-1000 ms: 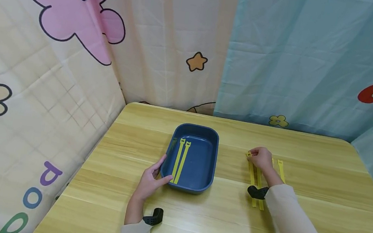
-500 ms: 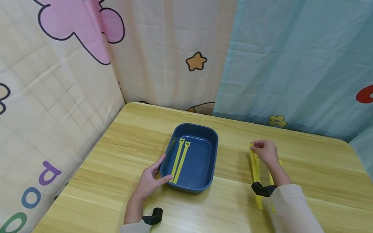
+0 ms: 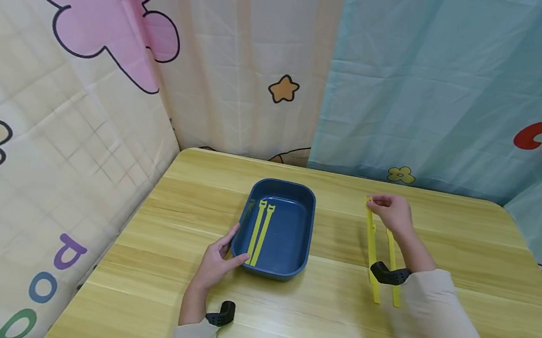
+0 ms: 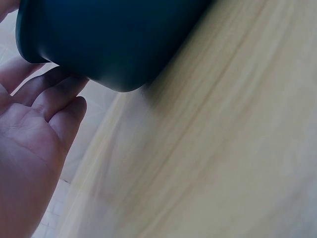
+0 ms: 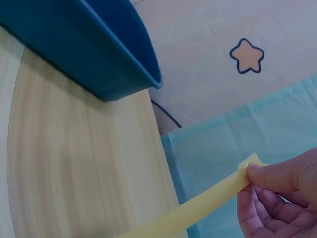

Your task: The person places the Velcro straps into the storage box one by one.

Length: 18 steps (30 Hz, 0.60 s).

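By the right hand [image 3: 393, 213], a probably light, flexible yellow cable strap [image 3: 371, 240] is suitably pinched at its far end; by the left hand [image 3: 216, 265], a tray [image 3: 288, 241] is gripped.

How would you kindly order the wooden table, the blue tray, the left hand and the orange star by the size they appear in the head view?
1. Wooden table
2. Blue tray
3. Left hand
4. Orange star
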Each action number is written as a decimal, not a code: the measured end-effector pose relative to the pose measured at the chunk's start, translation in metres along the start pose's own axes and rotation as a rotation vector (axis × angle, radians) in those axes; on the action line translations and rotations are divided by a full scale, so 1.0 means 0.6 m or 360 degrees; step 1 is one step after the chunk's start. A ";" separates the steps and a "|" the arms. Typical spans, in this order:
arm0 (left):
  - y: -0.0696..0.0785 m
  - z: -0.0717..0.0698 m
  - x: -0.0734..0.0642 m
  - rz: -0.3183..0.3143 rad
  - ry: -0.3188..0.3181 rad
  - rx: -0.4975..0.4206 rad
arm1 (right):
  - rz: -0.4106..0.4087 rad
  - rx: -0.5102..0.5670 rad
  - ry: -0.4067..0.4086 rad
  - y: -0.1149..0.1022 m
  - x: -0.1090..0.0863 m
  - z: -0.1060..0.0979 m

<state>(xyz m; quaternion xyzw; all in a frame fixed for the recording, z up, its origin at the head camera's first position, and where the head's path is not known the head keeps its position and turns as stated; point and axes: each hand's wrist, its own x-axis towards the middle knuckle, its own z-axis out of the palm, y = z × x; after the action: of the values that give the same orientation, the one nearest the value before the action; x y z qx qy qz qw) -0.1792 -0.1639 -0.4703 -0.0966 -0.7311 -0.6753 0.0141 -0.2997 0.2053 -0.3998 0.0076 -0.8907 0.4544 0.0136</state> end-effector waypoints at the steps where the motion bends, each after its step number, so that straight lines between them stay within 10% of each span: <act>1: 0.000 0.000 0.000 0.0001 0.0001 0.0000 | -0.0002 0.0009 -0.0002 -0.003 -0.001 -0.001; 18: -0.003 -0.001 0.000 0.0014 -0.0011 0.0003 | -0.0040 0.0109 0.0023 -0.048 -0.021 -0.016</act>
<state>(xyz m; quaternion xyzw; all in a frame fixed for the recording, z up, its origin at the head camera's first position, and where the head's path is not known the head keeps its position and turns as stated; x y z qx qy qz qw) -0.1795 -0.1648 -0.4723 -0.1021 -0.7312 -0.6743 0.0147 -0.2863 0.1962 -0.3713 0.0159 -0.8743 0.4845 0.0254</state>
